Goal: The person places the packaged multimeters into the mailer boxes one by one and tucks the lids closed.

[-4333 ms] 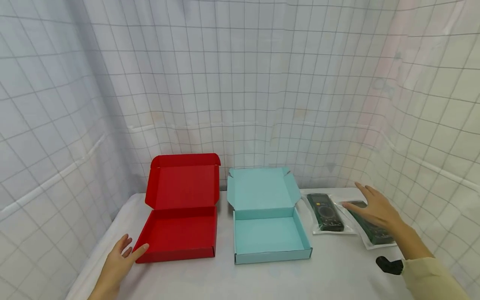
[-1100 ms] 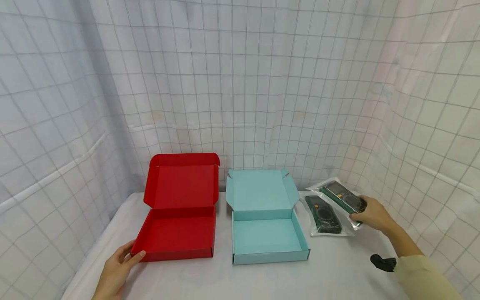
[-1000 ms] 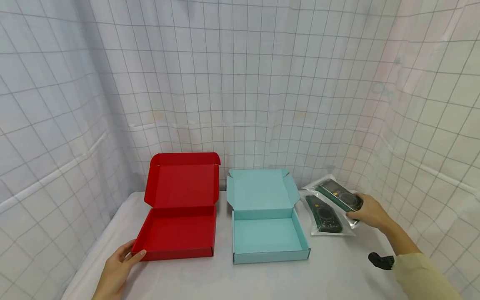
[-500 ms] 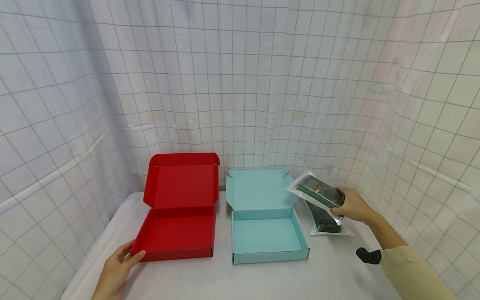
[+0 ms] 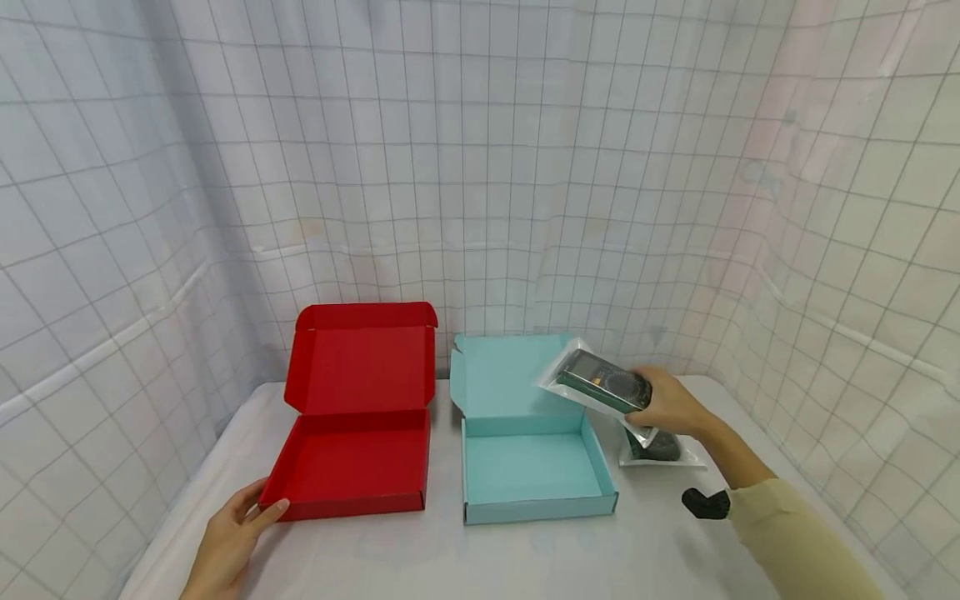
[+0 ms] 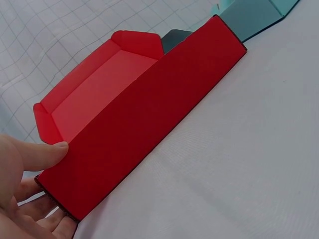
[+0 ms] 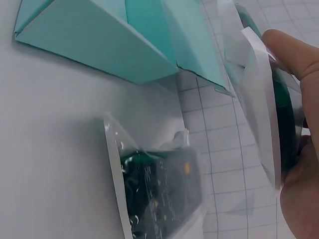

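Note:
A multimeter in a clear plastic bag (image 5: 604, 382) is gripped at its right end by my right hand (image 5: 670, 405), raised in front of the right side of the teal box's lid. Below that hand, a second bagged multimeter (image 5: 657, 448) lies on the table, partly hidden in the head view but plainer in the right wrist view. My left hand (image 5: 228, 537) holds the front left corner of the open red box (image 5: 352, 506). Its thumb lies on the front wall (image 6: 124, 119) and its fingers are at the left side. Between the hands stands the open teal box (image 5: 540, 510).
White cloth (image 5: 420, 562) covers the table. A white grid-patterned curtain (image 5: 495, 167) hangs behind and along both sides. A black piece (image 5: 705, 503) sticks out at the right sleeve's cuff.
My right hand has picked up the rightmost bagged multimeter and carried it left, past the other one, to the teal box's lid. My left hand has taken hold of the red box's corner.

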The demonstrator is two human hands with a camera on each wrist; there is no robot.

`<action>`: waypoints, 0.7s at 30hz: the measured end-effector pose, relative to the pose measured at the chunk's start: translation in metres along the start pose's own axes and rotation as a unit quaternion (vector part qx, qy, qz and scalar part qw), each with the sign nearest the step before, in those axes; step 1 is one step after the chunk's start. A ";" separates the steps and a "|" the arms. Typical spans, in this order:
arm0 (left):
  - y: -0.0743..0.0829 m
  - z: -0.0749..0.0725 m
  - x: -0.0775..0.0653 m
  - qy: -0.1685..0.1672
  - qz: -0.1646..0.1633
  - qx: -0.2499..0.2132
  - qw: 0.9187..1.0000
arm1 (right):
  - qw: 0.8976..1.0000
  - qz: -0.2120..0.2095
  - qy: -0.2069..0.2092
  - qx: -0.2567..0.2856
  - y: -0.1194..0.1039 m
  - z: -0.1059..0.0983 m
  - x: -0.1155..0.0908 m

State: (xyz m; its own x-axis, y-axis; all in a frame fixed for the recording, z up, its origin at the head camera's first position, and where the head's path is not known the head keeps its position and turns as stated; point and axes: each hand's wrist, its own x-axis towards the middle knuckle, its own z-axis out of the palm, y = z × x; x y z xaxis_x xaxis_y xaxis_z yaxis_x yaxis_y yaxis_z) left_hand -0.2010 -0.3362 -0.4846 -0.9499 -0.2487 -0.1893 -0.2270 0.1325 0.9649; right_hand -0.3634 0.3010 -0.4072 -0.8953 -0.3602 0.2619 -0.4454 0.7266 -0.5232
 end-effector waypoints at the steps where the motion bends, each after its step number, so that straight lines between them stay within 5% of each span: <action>1: 0.000 0.000 0.000 0.000 -0.002 0.001 1.000 | 1.000 -0.002 -0.002 0.000 -0.003 0.002 0.002; 21: 0.000 0.000 -0.006 -0.007 0.005 -0.005 1.000 | 0.996 -0.070 -0.058 0.013 -0.056 0.046 0.021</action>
State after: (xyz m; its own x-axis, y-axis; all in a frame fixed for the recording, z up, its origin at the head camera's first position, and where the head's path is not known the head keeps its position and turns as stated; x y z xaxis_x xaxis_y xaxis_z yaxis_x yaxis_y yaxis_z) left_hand -0.1954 -0.3350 -0.4835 -0.9552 -0.2337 -0.1816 -0.2147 0.1248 0.9687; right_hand -0.3573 0.2260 -0.4104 -0.8184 -0.5224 0.2392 -0.5639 0.6501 -0.5093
